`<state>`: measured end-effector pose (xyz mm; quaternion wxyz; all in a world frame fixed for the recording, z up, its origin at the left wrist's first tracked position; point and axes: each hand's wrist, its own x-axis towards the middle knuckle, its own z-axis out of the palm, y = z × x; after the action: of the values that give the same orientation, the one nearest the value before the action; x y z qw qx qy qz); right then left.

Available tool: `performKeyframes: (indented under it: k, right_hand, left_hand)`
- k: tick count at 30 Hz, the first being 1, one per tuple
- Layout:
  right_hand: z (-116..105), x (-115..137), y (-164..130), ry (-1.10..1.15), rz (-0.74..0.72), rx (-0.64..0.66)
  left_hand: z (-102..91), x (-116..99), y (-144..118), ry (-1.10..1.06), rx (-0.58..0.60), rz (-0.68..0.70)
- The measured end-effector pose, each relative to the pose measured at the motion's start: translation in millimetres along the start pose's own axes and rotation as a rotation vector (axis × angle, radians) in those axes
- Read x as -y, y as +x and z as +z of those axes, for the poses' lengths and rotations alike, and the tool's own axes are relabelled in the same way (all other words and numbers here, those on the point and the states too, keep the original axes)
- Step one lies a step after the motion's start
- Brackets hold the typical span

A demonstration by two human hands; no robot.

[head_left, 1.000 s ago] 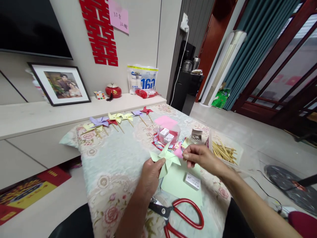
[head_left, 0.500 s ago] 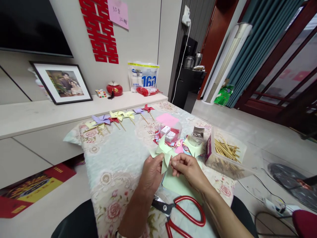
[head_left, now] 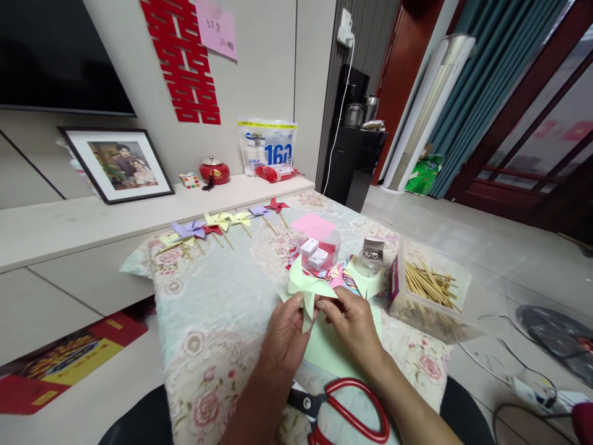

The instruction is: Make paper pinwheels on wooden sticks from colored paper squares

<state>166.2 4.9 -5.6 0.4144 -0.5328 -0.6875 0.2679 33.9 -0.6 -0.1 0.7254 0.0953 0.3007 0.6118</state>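
Between both hands, above the near part of the table, is a pale green paper pinwheel [head_left: 306, 284] with its vanes folded in toward the middle. My left hand [head_left: 288, 334] is closed on its left side, thumb on top near the centre. My right hand [head_left: 349, 318] pinches the pinwheel's right side, fingertips partly behind the paper. Flat under my right hand lies light green paper [head_left: 331, 346]. Red-handled scissors [head_left: 354, 405] rest between my forearms, their blades partly covered by my left wrist. No stick shows on this pinwheel.
Finished pinwheels on sticks [head_left: 217, 225] lie along the table's far left edge. A clear tub [head_left: 336, 250] with small white boxes, an opened box of pins [head_left: 373, 250] and a plastic bin [head_left: 426, 315] of wooden sticks stand ahead and right. Pink paper [head_left: 315, 224] lies behind the tub.
The pinwheel has turned and tilted in my hands, its upper vane now folded lower and flatter. My right fingers have moved in closer to its centre. The camera view has shifted slightly.
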Motion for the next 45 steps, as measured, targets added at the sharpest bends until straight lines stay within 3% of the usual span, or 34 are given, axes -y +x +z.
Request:
performKeyframes:
  k: [3, 8, 12, 16, 19, 22, 31, 45]
  right_hand:
    - [2, -3, -3, -0.106, -0.080, -0.049]
    - [-6, -5, -5, 0.024, -0.035, -0.015]
    - [-33, 1, -9, -0.052, -0.034, 0.112]
    - [-61, 8, -18, -0.239, -0.092, 0.317]
    - [-70, 12, -25, -0.339, -0.188, 0.459]
    - [-68, 11, -29, -0.404, -0.257, 0.523]
    - [-61, 0, -33, -0.488, -0.296, 0.554]
    - [-58, -5, -31, -0.474, -0.281, 0.575]
  left_hand:
    - [1.9, 3, 1, -0.047, -0.047, -0.029]
    - [2.7, 0, 4, -0.106, -0.144, -0.043]
    - [1.3, -7, 6, -0.115, -0.191, 0.073]
    - [-0.1, -8, 6, -0.095, -0.179, 0.079]
    - [-1.9, -5, 6, -0.069, -0.150, 0.075]
    - [-5.3, -3, 7, -0.040, -0.108, 0.076]
    - [-13.6, 1, 10, 0.030, -0.008, 0.095]
    - [-11.0, 1, 6, -0.004, -0.015, 0.071]
